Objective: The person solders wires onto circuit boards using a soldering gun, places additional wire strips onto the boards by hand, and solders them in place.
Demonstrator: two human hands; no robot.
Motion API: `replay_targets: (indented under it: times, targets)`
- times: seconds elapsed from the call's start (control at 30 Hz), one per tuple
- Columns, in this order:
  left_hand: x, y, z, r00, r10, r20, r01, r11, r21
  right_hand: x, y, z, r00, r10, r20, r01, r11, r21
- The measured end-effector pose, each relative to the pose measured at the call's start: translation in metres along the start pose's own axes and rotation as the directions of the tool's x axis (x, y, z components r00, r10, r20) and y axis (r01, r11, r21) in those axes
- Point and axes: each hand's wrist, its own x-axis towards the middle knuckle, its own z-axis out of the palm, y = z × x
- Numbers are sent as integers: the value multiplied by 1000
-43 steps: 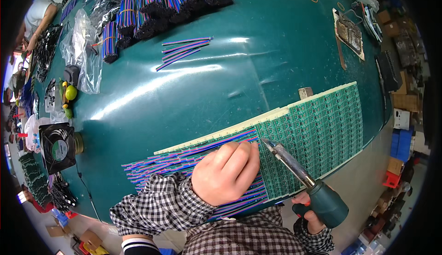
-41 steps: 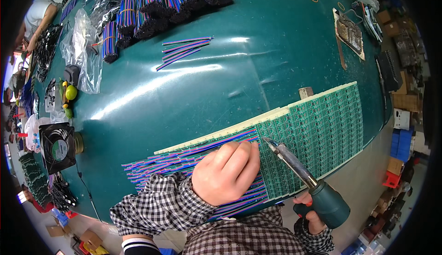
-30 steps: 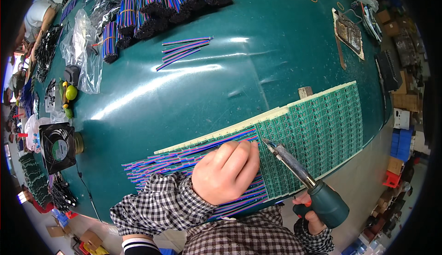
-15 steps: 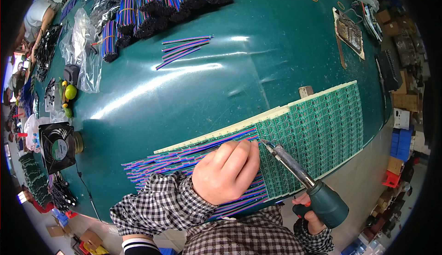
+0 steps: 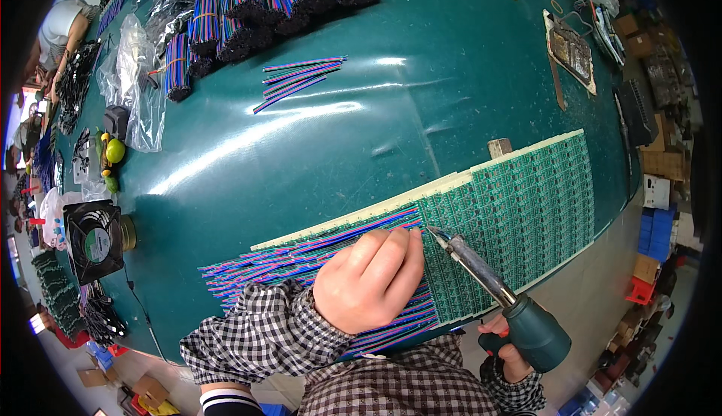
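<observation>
A panel of small green circuit boards (image 5: 519, 220) lies slanted across the near part of the table. Short multicoloured ribbon wires (image 5: 248, 269) run side by side to its left, their ends meeting the boards. My left hand (image 5: 368, 277) is closed over them, thumb and fingers pinching the end of one ribbon wire at the boards' edge; the pinched end is mostly hidden. In my right hand (image 5: 515, 362) is a soldering iron with a dark green pistol-shaped body (image 5: 538, 333). Its thin tip points up-left and is at the boards, just right of my left fingertips.
Rubber-banded wire bundles (image 5: 244, 3) are piled at the far left, with a few loose ribbon wires (image 5: 301, 78) nearer. A black fan (image 5: 95, 242) stands at the left edge. Far right lies a stained tray (image 5: 571, 54). Another person (image 5: 64, 33) is at the upper left.
Almost nothing differs. The soldering iron has shifted very slightly, its tip still beside my left fingertips; my left hand keeps its place.
</observation>
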Motion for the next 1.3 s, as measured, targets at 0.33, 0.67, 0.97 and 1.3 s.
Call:
replay_targets:
  times: [0.33,0.67,0.97,1.3]
  targets:
    - [-1,0,1,1000,-10,4,10,1000,-24,4,-6,4,1000,-4,-22,4,999,37]
    - [-2,-5,4,999,35,-5,-35,999,14,-2,3,-2,1000,-6,7,6,1000,-11]
    - [-4,-4,5,999,34,-7,-34,999,22,2,-12,8,997,17,-71,-16,1000,14]
    - [-2,2,2,1000,-14,-7,14,1000,1,-3,2,1,1000,15,-15,-15,999,34]
